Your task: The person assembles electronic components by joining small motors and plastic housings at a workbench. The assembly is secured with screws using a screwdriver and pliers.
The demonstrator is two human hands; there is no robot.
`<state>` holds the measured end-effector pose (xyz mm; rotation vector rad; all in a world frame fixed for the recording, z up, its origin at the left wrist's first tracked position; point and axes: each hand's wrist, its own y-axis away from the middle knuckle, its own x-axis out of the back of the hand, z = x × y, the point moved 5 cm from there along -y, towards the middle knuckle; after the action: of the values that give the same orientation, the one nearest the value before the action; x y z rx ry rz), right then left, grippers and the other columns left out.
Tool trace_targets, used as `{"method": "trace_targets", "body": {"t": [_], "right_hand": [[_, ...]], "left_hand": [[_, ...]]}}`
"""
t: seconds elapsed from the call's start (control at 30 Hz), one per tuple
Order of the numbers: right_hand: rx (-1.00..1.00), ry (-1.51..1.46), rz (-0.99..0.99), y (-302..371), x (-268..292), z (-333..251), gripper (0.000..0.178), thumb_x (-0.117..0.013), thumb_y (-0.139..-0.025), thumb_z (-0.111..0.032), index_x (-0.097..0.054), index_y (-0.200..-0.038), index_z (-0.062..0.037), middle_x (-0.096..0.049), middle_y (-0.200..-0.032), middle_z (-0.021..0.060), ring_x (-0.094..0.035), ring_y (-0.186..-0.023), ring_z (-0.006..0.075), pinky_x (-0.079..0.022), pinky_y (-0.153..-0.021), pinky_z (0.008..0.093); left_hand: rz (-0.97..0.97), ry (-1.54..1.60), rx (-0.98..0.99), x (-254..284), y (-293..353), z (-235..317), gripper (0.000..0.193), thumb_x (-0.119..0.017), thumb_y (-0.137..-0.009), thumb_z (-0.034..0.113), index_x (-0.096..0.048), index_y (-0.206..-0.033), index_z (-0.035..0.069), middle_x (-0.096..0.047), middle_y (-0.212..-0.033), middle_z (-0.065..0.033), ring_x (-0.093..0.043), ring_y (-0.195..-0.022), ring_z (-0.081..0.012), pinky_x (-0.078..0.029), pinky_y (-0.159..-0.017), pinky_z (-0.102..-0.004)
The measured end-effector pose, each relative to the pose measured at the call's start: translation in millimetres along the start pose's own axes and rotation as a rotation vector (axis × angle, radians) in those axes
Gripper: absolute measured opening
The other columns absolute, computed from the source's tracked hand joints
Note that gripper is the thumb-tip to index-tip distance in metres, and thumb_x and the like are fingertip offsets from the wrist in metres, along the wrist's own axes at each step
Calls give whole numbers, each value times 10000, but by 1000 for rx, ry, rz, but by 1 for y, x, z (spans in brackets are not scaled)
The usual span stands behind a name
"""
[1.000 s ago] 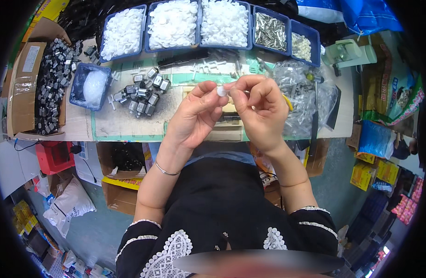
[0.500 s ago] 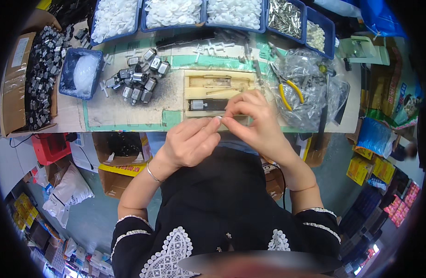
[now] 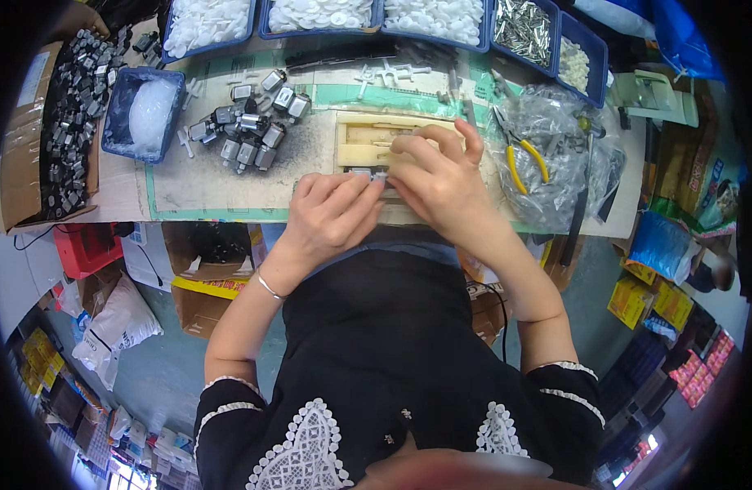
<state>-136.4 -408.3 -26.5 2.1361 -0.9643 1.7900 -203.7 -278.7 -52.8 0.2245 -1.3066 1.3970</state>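
Note:
My left hand [image 3: 331, 212] and my right hand [image 3: 441, 184] meet over the front slot of a cream-coloured fixture block [image 3: 351, 131]. Thumb and fingertips of both are pinched together around a small white part [image 3: 381, 175], mostly hidden by the fingers. The other fingers of my right hand are raised and spread. Just under the fingertips, a small silver motor [image 3: 359, 171] lies in a black housing in the slot; the hands cover most of it. Loose silver and black motors [image 3: 247, 131] are piled left of the block.
Blue bins of white plastic discs [image 3: 319, 15], metal pins [image 3: 521, 33] and small pale pieces [image 3: 573, 65] line the back. Yellow-handled pliers [image 3: 515, 167] rest on clear plastic bags [image 3: 547, 196] at right. A blue tub [image 3: 114, 151] and a carton of motors [image 3: 33, 192] stand left.
Both hands have moved forward from the table's front edge to over the motor in the fixture, carrying the small white part. My right hand's outer fingers have lifted and spread.

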Motion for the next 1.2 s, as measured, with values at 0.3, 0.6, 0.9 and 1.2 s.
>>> {"method": "trace_targets", "body": {"t": [0.3,0.6,0.9,1.2], "right_hand": [[-336,354,282,-53,68,142,140,-669,-779,-218,-695,-796,-81,-668,-864,72,-585,-896,248,-368,-857,405],[-306,514,91,-66,41,174,102,-602,-750,-142,-673,-734,-70,-665,-753,105,-593,-844,272,-374,-830,417],[-352,402,-3,-73,40,182,115,-595,-731,-151,-666,-730,-60,-664,-750,133,-623,-799,294,-374,-830,423],[-480,142,302,-52,54,194,165,-586,-783,-184,-645,-791,-30,-642,-730,158,-620,-690,344,-496,-666,403]], "left_hand": [[-50,4,-13,5,-26,2,141,-727,-676,145,-650,-786,103,-517,-730,-6,-506,-657,-182,-370,-591,-325],[194,-138,266,47,-95,-83,158,-670,-760,100,-642,-909,56,-547,-783,-73,-550,-739,-249,-418,-653,-365],[119,-430,348,30,-121,-130,115,-686,-759,151,-673,-828,61,-585,-864,-76,-571,-820,-252,-439,-713,-376],[260,105,491,30,-118,-122,92,-675,-802,131,-687,-833,45,-654,-775,-48,-609,-714,-156,-462,-669,-279]]}}
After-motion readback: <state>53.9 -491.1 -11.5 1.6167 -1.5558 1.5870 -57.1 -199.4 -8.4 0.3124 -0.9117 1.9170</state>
